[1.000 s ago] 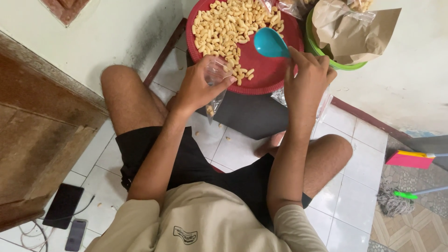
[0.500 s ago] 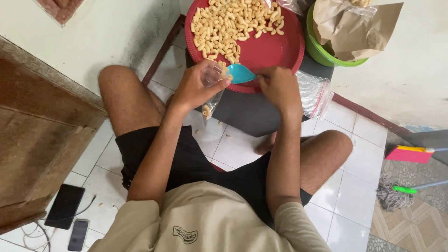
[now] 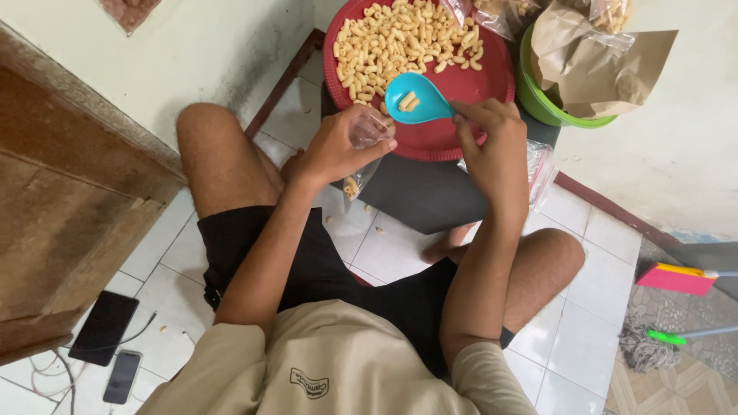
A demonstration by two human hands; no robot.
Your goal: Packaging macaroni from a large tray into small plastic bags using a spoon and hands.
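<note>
blue scoop [image 3: 416,98] sits in your right hand [image 3: 492,142] at the red tray's [image 3: 446,138] near edge; your left hand [image 3: 338,146] pinches a clear bag [image 3: 367,142].

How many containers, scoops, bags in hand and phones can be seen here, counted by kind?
Red tray: 1
Green basin: 1
Blue scoop, in the right hand: 1
Small clear bag, in the left hand: 1
Phones on the floor: 2
Total: 6

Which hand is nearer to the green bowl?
Right. The right hand, holding the blue spoon over the red tray, sits just left of the green bowl; the left hand, gripping a clear bag, is farther left.
</note>
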